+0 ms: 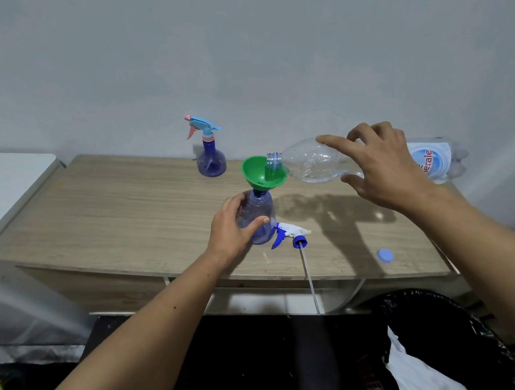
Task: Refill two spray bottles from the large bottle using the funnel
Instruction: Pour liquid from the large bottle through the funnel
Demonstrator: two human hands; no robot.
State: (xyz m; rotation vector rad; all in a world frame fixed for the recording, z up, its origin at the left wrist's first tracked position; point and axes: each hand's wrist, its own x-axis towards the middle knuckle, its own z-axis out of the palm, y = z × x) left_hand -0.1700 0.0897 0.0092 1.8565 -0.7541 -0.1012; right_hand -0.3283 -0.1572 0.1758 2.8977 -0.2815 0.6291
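Observation:
My right hand (381, 169) grips the large clear bottle (314, 162) and tips it on its side, its open neck in the green funnel (255, 172). The funnel sits in the neck of a purple spray bottle (259, 215) with its head off. My left hand (233, 232) holds that bottle's body on the wooden table (115, 209). Its white and blue spray head (288, 233) lies just right of it, the tube hanging over the front edge. A second purple spray bottle (210, 155), with a blue and pink head on, stands at the back.
A light blue cap (385, 255) lies near the table's front right edge. A white surface (8, 180) adjoins the table on the left. A black bin bag (439, 334) with white material sits below at the right. The wall is close behind the table.

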